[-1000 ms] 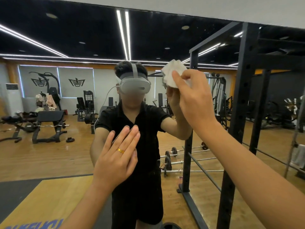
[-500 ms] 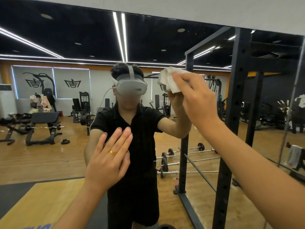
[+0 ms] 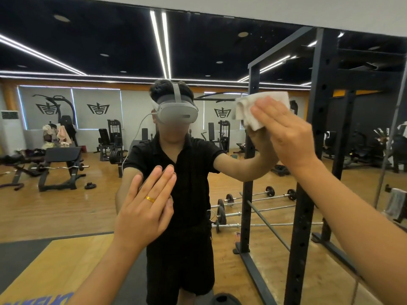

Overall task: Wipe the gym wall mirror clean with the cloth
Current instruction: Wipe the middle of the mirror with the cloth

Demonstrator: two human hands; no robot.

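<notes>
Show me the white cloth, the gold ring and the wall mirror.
white cloth (image 3: 244,111): head view, on its bunched left part.
gold ring (image 3: 150,199): head view, on the band's top.
wall mirror (image 3: 92,208): head view, on bare glass reflecting the wooden floor.

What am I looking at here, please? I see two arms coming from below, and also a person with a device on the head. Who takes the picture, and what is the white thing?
There is one camera only, worn on the person's head, looking forward at their own hands. They stand before a wall mirror, so the figure in the middle is their own reflection, with the grey headset that you noticed. The left hand, with a gold ring, lies flat against the glass, fingers straight. The right hand presses a white cloth to the mirror, higher up. The bench and barbells are gym equipment seen in the reflection.
</notes>
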